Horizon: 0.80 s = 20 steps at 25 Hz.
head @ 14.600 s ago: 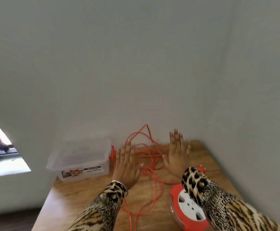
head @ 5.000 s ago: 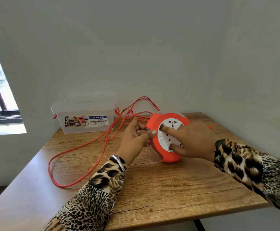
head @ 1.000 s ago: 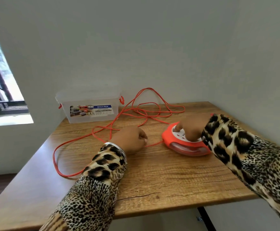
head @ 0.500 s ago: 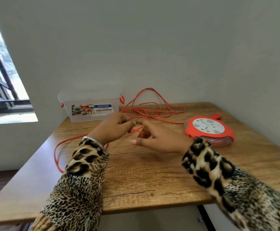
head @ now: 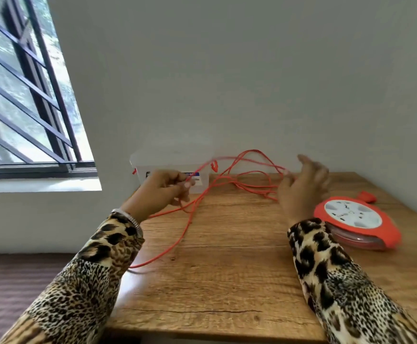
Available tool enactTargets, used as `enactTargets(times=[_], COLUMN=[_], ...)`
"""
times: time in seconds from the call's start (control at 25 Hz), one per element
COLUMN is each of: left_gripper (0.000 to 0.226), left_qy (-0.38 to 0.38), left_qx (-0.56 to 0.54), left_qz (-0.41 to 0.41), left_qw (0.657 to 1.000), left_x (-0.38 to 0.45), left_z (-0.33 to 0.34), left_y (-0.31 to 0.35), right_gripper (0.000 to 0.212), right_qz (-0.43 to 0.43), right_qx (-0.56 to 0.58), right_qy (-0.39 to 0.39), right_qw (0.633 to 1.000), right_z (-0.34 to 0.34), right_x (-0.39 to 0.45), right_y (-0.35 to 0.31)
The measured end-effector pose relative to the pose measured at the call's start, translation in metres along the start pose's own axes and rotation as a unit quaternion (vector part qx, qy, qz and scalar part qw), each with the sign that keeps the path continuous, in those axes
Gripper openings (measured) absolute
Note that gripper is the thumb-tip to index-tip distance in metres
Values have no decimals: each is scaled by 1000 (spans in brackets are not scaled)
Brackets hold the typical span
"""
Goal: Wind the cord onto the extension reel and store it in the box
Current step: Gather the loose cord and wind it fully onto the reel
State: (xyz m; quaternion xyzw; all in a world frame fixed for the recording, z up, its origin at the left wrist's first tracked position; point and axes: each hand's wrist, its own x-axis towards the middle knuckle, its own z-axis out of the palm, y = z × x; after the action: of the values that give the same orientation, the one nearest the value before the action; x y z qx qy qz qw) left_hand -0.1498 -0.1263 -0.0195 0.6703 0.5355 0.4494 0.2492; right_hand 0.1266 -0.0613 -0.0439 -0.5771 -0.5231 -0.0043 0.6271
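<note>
The orange cord (head: 190,219) lies in loose loops over the wooden table (head: 227,281), some strands lifted. My left hand (head: 160,192) pinches a strand of it in front of the clear plastic box (head: 172,167) at the back by the wall. My right hand (head: 301,187) is raised with fingers spread, a strand running across its fingertips; it is blurred. The orange and white extension reel (head: 353,220) lies flat at the right, sockets up, apart from both hands. An orange plug (head: 366,196) rests just behind the reel.
A barred window (head: 23,95) is at the left. The walls meet the table at the back and right. The table's left edge drops to a dark floor (head: 16,281).
My hands have moved apart from the table's middle, left hand drawing a strand left toward the box, right hand lifting toward the back right. The reel lies where it did.
</note>
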Motion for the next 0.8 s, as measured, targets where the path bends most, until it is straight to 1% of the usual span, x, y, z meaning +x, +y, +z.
enactTargets(times=[0.04, 0.08, 0.12, 0.16, 0.2, 0.24, 0.28, 0.32, 0.36, 0.4, 0.44, 0.48, 0.52, 0.56, 0.6, 0.64, 0.72, 0.76, 0.8], left_gripper=[8, 6, 6, 7, 7, 7, 7, 10, 15, 23, 35, 46, 54, 61, 63, 57, 26, 10, 5], left_qy=[30, 52, 63, 60, 52, 49, 56, 68, 79, 77, 48, -11, -85, -144, -172, -178, -171, -160, -148], left_qx=[-47, -94, -128, -150, -159, -163, -167, -175, -185, -183, -167, -152, -150, -146, -125, -86, -26, -22, -25], left_qz=[-9, -22, -37, -48, -52, -49, -44, -33, -21, -13, -11, -10, -4, 1, 7, 16, 41, 37, 25], left_qw=[998, 994, 989, 986, 985, 984, 983, 982, 979, 980, 985, 988, 985, 979, 977, 980, 984, 986, 988], left_x=[6, 14, 23, 30, 36, 40, 44, 45, 45, 43, 40, 35, 27, 20, 14, 9, 2, -1, -4], left_z=[2, 4, 6, 10, 14, 19, 24, 29, 33, 36, 39, 43, 48, 52, 54, 52, 39, 30, 19], left_y=[15, 31, 47, 63, 79, 92, 102, 110, 114, 116, 113, 106, 97, 85, 72, 58, 34, 24, 15], right_gripper=[34, 33, 29, 29, 35, 37, 31, 27, 29, 31, 30, 27, 24, 20, 18, 18, 16, 13, 11], right_qz=[-151, -282, -357, -356, -283, -180, -93, -36, 7, 54, 98, 139, 173, 201, 219, 231, 254, 270, 289], right_qx=[-12, 27, 81, 124, 156, 167, 178, 206, 257, 321, 390, 453, 502, 533, 545, 542, 526, 520, 521], right_qy=[50, 54, 5, -84, -192, -294, -365, -403, -424, -432, -427, -414, -390, -368, -352, -341, -327, -318, -303], right_qw=[987, 957, 931, 922, 927, 924, 909, 891, 868, 841, 810, 777, 752, 735, 729, 733, 743, 745, 744], right_z=[-1, 1, 5, 10, 13, 14, 13, 12, 9, 5, 0, -5, -10, -14, -18, -21, -23, -23, -22], right_x=[-4, -13, -26, -41, -54, -63, -68, -65, -58, -46, -32, -15, 3, 20, 36, 49, 64, 68, 73], right_y=[-7, -18, -31, -43, -54, -62, -67, -71, -76, -81, -87, -93, -98, -101, -102, -101, -92, -87, -80])
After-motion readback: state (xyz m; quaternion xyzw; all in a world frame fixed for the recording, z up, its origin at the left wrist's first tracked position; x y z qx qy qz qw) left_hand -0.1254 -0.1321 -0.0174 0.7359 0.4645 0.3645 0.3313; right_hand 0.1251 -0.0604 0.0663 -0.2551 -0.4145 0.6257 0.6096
